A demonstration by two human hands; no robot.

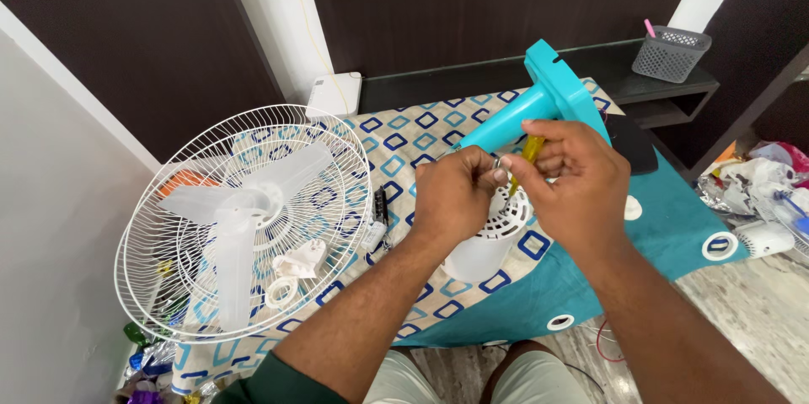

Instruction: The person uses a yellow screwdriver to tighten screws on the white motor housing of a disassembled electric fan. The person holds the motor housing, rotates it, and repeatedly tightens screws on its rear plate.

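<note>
Patterned cloth point(396, 147) spread under work. Yellow-handled screwdriver point(531, 151) gripped by right hand point(573, 189); white motor housing point(493, 240) steadied by pinched left hand point(455, 197). Screw judged being worked; steady alignment needed next.

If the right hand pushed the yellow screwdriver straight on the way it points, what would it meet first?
Probably the white motor housing: the right hand aims the screwdriver down at its vented top, though depth is unclear.

White wire fan guards point(244, 219) lie at the left with a pale fan blade point(244, 210) on them. A grey mesh basket point(670, 54) stands on a dark shelf point(590, 67) far right. Crumpled foil point(742, 181) lies right.
</note>
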